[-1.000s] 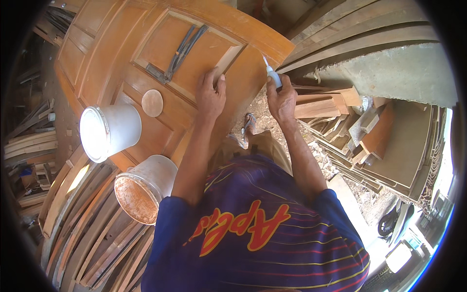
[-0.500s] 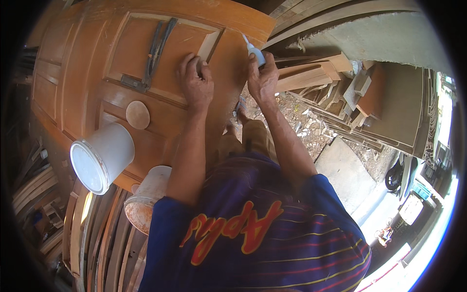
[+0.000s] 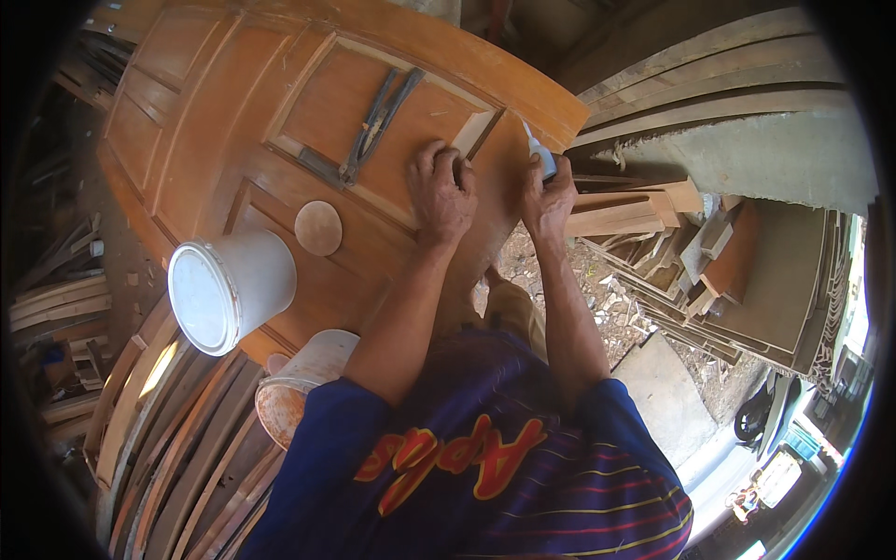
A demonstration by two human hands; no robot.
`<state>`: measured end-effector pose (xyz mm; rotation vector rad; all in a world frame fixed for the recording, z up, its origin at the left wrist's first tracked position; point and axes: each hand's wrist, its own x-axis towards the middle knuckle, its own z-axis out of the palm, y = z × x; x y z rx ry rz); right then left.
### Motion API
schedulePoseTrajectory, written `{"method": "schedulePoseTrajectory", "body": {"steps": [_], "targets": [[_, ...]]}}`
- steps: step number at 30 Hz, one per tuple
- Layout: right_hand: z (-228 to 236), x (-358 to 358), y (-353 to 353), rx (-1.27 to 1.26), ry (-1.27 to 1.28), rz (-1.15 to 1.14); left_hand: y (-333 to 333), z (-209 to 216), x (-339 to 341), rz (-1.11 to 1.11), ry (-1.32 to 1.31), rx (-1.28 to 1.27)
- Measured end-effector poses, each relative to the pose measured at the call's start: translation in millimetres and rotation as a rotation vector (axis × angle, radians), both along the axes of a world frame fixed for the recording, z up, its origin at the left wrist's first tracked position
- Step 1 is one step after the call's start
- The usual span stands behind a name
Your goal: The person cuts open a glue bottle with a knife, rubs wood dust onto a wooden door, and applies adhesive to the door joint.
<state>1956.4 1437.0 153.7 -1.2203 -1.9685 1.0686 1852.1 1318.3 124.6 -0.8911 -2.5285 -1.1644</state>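
My right hand [image 3: 549, 198] grips a small squeeze bottle [image 3: 541, 159] of whitish plastic, with its thin nozzle angled up and away from me. The nozzle tip is over the border of a brown wooden panel door [image 3: 369, 266], close to its right edge. To the left, my left hand [image 3: 442, 198] is closed, with fingers bent down over the door beside a recessed panel; whatever they may pinch is hidden. A dark, long-armed metal tool [image 3: 381, 121] lies on that panel. Nearer me on the door rests a round tan disc [image 3: 318, 229].
A white lidded bucket [image 3: 266, 275] lies tilted on the door's near left part, and a stained bucket [image 3: 322, 364] is by my left arm. Long boards [image 3: 187, 439] stand at lower left. Wood offcuts [image 3: 644, 210] and stacked sheets [image 3: 775, 280] are at right, above rubble-strewn ground.
The whole view has shifted, so the door, buckets and both hands appear farther right and lower. Both hands keep nearly the same place over the door, and the bottle stays in my right hand.
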Motion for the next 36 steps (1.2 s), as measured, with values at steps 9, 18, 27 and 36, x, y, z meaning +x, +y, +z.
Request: {"method": "schedulePoseTrajectory", "body": {"steps": [9, 18, 27, 36], "targets": [[-5, -9, 7, 0.054, 0.004, 0.011, 1, 2, 0, -0.014, -0.032, -0.050], [4, -11, 6, 0.083, 0.005, 0.021, -1, 2, 1, -0.016, -0.035, -0.077], [0, -10, 7, 0.056, -0.017, 0.022, 0, 6, 0, -0.027, -0.028, -0.075], [1, -10, 6, 0.042, -0.029, 0.023, -1, 7, 1, -0.030, -0.049, -0.080]]}}
